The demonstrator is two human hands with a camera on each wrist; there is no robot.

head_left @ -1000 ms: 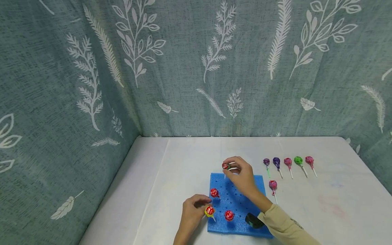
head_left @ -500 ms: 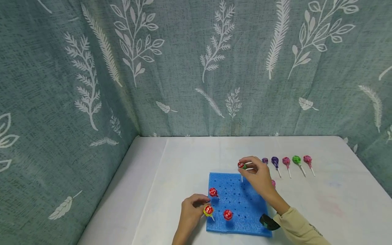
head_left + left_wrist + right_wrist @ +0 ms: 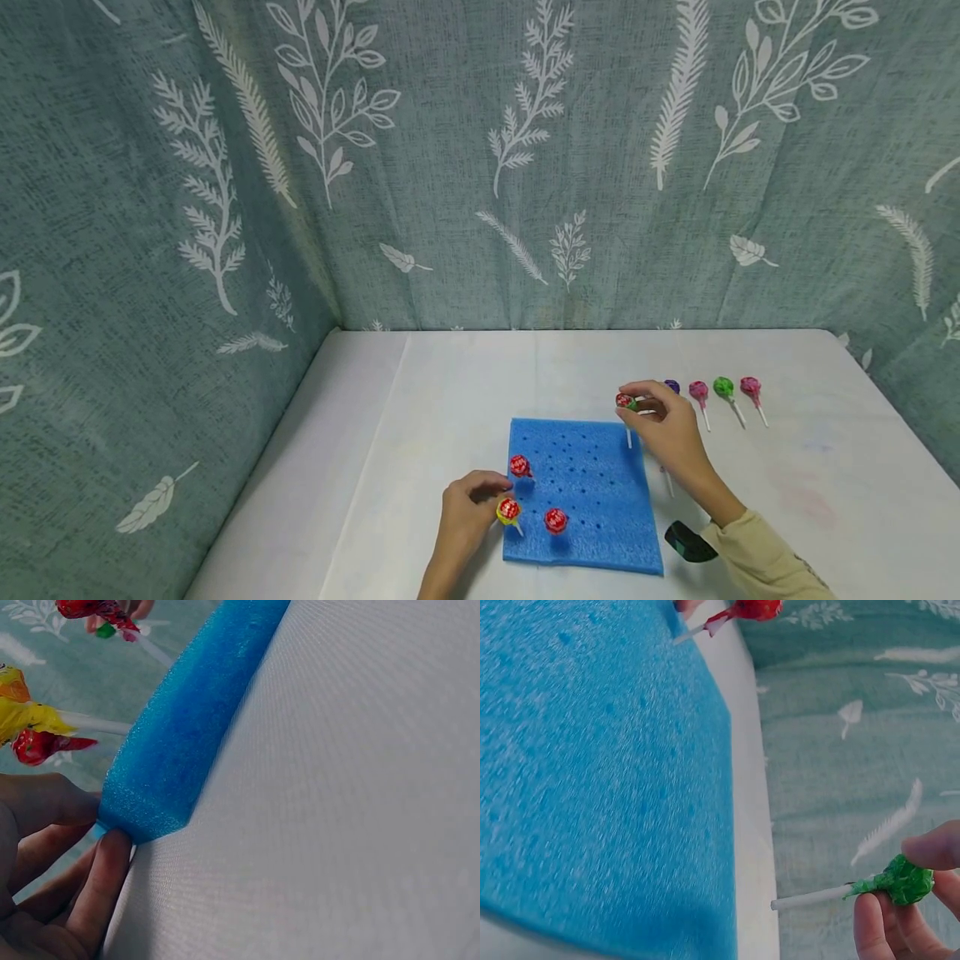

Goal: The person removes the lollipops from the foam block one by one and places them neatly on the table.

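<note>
Blue foam block (image 3: 611, 546), holed, holds three lollipops upright by sticks: two red lollipops (image 3: 556, 521), one yellow-red lollipop (image 3: 508, 511). Right of it on surface (image 3: 420, 400): purple lollipop (image 3: 672, 386), partly hidden, two pink lollipops (image 3: 750, 387), one green lollipop (image 3: 723, 386). Left hand (image 3: 467, 512) pinches block's left edge. Right hand (image 3: 667, 425), thumb opposite fingers, pinches green-and-red lollipop (image 3: 909, 883), stick down, by far-right corner.

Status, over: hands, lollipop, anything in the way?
Left hand grips blue foam board at left side. Right hand pinches green-wrapped lollipop near far-right corner, stick not inserted. Yellow lollipop, two red lollipops stand left, away from stick.
</note>
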